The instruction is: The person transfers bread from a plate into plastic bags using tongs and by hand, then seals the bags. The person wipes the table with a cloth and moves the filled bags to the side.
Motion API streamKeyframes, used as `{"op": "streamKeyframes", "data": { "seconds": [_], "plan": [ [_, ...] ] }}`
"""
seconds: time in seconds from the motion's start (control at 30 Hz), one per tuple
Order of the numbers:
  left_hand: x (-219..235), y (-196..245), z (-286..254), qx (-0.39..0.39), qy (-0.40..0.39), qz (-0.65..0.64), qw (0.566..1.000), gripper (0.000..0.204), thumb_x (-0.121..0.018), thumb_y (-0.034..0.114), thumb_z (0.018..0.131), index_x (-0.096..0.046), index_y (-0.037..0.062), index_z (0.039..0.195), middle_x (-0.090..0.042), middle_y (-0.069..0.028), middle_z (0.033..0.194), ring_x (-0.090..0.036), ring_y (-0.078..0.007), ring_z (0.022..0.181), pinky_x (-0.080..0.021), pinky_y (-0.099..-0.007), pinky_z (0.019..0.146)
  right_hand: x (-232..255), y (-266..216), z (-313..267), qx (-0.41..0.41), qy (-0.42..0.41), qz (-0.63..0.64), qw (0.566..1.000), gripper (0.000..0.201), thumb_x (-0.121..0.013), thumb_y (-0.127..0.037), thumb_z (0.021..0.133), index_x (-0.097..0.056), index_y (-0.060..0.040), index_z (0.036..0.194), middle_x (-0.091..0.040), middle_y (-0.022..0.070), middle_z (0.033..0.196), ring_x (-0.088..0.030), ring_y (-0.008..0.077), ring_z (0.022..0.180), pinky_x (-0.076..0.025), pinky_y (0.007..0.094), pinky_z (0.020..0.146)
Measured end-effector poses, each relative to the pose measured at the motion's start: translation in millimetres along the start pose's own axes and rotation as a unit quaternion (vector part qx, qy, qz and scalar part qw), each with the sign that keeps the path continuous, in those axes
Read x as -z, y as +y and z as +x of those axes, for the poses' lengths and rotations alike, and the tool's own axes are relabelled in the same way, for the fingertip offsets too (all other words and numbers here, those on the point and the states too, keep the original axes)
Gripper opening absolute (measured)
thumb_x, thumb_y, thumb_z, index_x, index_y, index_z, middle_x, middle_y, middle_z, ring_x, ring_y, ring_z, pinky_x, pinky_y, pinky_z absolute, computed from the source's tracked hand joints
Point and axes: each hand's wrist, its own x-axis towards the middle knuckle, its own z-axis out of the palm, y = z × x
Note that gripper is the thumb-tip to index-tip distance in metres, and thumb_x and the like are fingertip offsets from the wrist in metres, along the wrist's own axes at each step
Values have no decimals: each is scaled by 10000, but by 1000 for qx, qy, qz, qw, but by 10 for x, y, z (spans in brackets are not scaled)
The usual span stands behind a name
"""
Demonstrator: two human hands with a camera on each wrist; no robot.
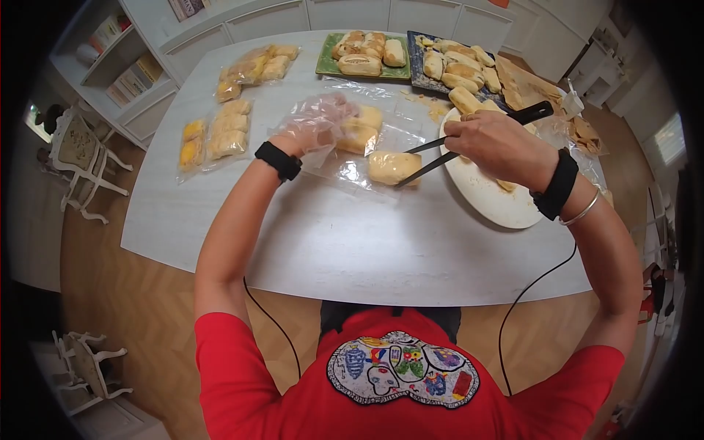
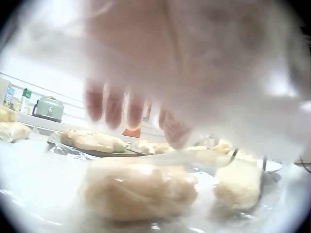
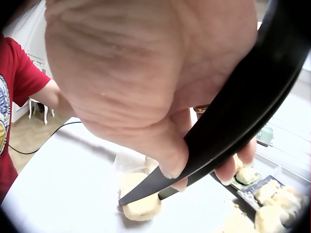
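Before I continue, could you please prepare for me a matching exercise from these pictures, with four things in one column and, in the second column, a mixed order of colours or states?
Column one
1. Tongs
2. Left hand
3. Plate near the right hand in the head view
4. Left one of the two far trays in the head view

Column two
a. Green
b. Gripped by the right hand
c. White
d. Covered by clear plastic

Right pairs: 1-b, 2-d, 3-c, 4-a
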Motion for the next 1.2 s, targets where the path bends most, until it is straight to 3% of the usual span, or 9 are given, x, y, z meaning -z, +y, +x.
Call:
{"op": "streamKeyframes", "data": {
  "seconds": [0.07,0.37,0.43,0.53,0.67,0.8,0.9,0.97,1.2],
  "plan": [
    [99,-65,-8,102,-188,-48,976,329,-699,331,817,-616,146,1077,-579,-105,1138,-578,-330,1040,-475,-417,892,-10,25,16,8,3,2,1000,98,-585,-19,798,-602,-33,703,-587,102,798,-635,271,781,-518,376,720],
    [-43,-122,20,134,-211,-69,966,378,-729,364,784,-626,143,1073,-577,-120,1144,-558,-334,1085,-465,-411,905,-131,53,226,2,11,66,998,87,-579,22,800,-643,-24,766,-606,109,894,-636,288,800,-514,392,726],
    [75,20,61,164,-226,-55,959,434,-728,401,770,-628,126,1089,-574,-134,1161,-555,-335,1098,-461,-408,919,-204,49,272,-21,-6,97,995,49,-597,5,821,-624,-15,856,-578,114,1105,-628,295,897,-503,392,802],
    [109,160,68,194,-242,-31,950,549,-722,470,744,-626,90,1128,-566,-164,1196,-555,-339,1115,-457,-404,939,-287,42,250,-33,-25,128,991,56,-606,-22,835,-624,-29,887,-544,111,1159,-619,300,932,-497,398,813],
    [149,274,78,218,-253,4,942,618,-706,498,742,-616,57,1164,-556,-185,1232,-567,-345,1111,-462,-410,938,-418,45,87,-51,6,149,987,70,-631,-61,839,-619,-34,902,-540,101,1159,-608,296,960,-488,400,822],
    [161,292,72,227,-259,8,939,629,-709,507,739,-614,64,1176,-559,-193,1227,-571,-352,1103,-467,-413,929,-336,103,-181,-80,21,162,983,64,-642,-58,826,-626,-49,887,-571,86,961,-610,298,870,-479,403,737],
    [80,202,15,203,-242,34,948,532,-667,462,808,-619,72,1166,-579,-164,1207,-576,-334,1087,-472,-410,921,-290,123,-465,-131,32,175,975,72,-643,-38,806,-610,-30,870,-583,99,893,-607,309,845,-480,397,724],
    [6,-20,-11,152,-208,-58,964,408,-596,397,888,-633,80,1142,-608,-130,1178,-578,-317,1070,-473,-408,917,-326,78,-587,-130,41,172,976,68,-639,-35,805,-609,-28,866,-584,97,892,-606,310,839,-481,398,721],
    [-98,-268,8,98,-185,-116,971,337,-577,357,908,-687,83,1070,-632,-120,1142,-574,-307,1062,-459,-397,923,-514,-167,-575,-142,55,198,968,68,-616,-42,825,-611,-36,893,-588,93,893,-598,306,850,-478,394,729]
  ]
}}
